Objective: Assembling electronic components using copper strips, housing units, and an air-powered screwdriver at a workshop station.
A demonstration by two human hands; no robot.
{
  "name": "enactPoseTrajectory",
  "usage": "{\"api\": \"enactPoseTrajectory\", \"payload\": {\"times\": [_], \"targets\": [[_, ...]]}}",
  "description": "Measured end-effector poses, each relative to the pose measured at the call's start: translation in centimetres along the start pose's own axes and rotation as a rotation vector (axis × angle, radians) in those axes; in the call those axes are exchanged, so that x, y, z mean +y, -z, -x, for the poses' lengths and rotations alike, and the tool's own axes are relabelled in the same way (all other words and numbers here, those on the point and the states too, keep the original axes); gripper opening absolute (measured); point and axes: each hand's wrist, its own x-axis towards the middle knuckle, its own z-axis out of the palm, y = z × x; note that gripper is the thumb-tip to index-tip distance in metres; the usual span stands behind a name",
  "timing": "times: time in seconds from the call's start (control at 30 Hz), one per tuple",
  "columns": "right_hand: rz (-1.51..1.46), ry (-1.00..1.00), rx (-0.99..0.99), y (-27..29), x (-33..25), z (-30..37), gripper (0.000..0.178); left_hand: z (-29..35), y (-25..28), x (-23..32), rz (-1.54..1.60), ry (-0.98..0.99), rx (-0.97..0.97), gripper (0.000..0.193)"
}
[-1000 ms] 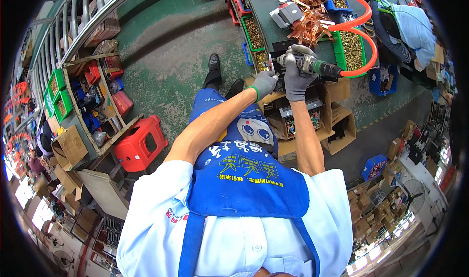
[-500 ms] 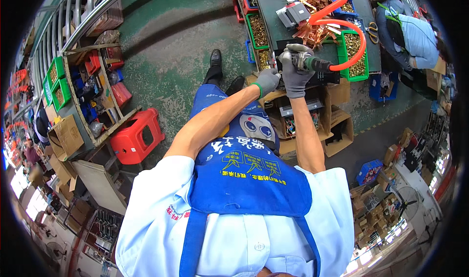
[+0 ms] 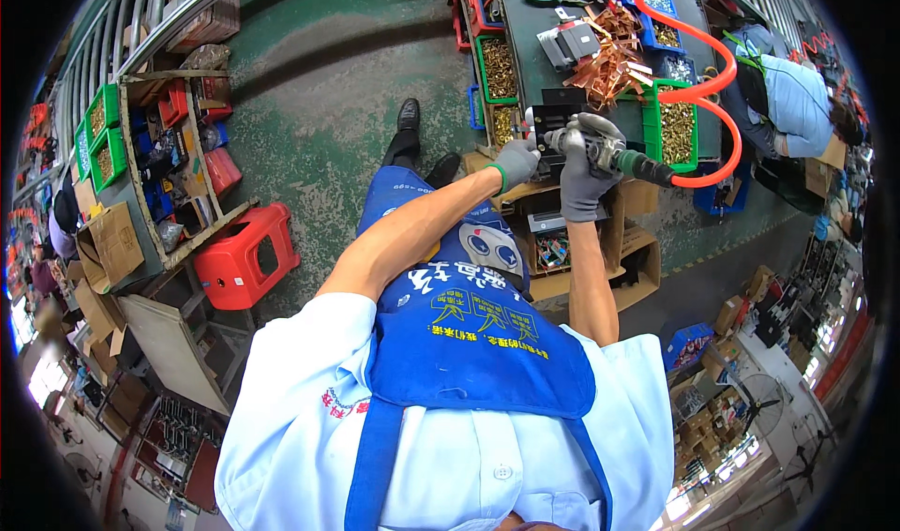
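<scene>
My right hand (image 3: 585, 186), in a grey glove, is wrapped round a pneumatic screwdriver (image 3: 607, 150) lying nearly sideways. Its tip points left, toward my left hand, and an orange coiled air hose (image 3: 720, 74) runs from its rear end. My left hand (image 3: 517, 163), also gloved, is closed by the tool's tip at the bench edge; what its fingers pinch is too small to make out. Just beyond both hands is a black metal part (image 3: 555, 115), partly hidden by the right hand and tool.
Copper strips (image 3: 611, 60) are heaped on the bench beside a grey boxy device (image 3: 568, 44). Green bins of brass-coloured fasteners stand right (image 3: 659, 119) and left (image 3: 513, 79). Cardboard boxes (image 3: 641, 267) sit below the bench. A red stool (image 3: 225, 273) is at left; another person (image 3: 792, 90) works at right.
My right hand and the screwdriver have shifted right and toward me, uncovering more of the black part. My left hand stays at about the same place, and the view has shifted slightly.
</scene>
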Motion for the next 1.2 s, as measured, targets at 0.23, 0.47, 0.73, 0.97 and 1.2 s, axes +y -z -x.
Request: {"api": "enactPoseTrajectory", "payload": {"times": [0.23,0.47,0.73,0.97,1.2], "targets": [[0.078,0.03,0.092,1.4,-0.2,0.3,0.029,-0.4,0.2,0.2,-0.11,-0.012,-0.052,0.025],[0.097,-0.008,0.22,1.8,-1.2,-0.5,0.026,0.6,0.7,0.5,-0.072,0.013,-0.057,0.025],[-0.076,-0.096,0.381,1.8,-3.3,-1.2,0.025,1.3,2.0,0.3,-0.215,-0.128,0.139,0.024],[-0.179,-0.153,0.436,3.7,-2.8,-1.3,0.029,4.4,2.7,5.0,0.548,0.155,-0.163,0.022],[-0.402,-0.255,0.453,4.8,-2.7,-1.5,0.029,5.7,4.7,5.9,0.631,0.175,-0.261,0.018]]}}
